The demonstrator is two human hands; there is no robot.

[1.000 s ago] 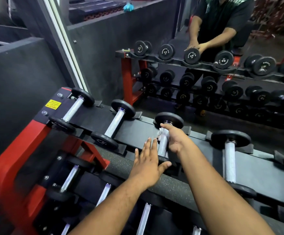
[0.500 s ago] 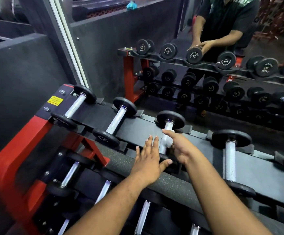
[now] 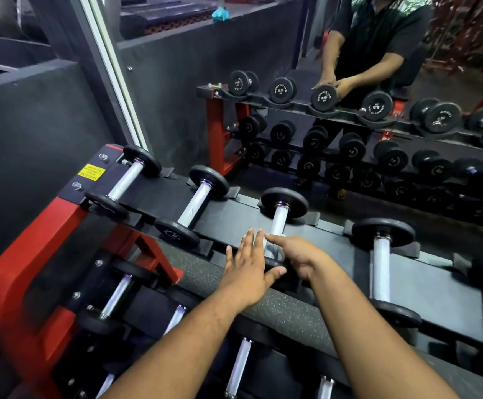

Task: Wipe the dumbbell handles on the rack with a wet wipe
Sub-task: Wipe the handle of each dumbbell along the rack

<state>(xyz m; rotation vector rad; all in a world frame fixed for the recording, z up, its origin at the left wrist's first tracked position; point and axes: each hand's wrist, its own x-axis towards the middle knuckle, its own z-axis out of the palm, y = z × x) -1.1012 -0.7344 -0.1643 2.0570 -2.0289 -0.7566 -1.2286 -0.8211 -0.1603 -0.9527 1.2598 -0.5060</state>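
- Both hands are at the third dumbbell [image 3: 280,217] of the top shelf: my left hand [image 3: 247,273] lies flat with straight fingers on the near edge of the rack [image 3: 450,272], beside the handle.
- My right hand [image 3: 297,256] curls around the lower part of that handle; the wet wipe [image 3: 272,251] shows only a little under its fingers.
- Farther, a mirror [image 3: 292,53] shows the rack and a person.

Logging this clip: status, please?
Left hand flat on the rack, grip open. Right hand curled round third dumbbell's handle, low end. Wipe hidden. Nothing in the way.
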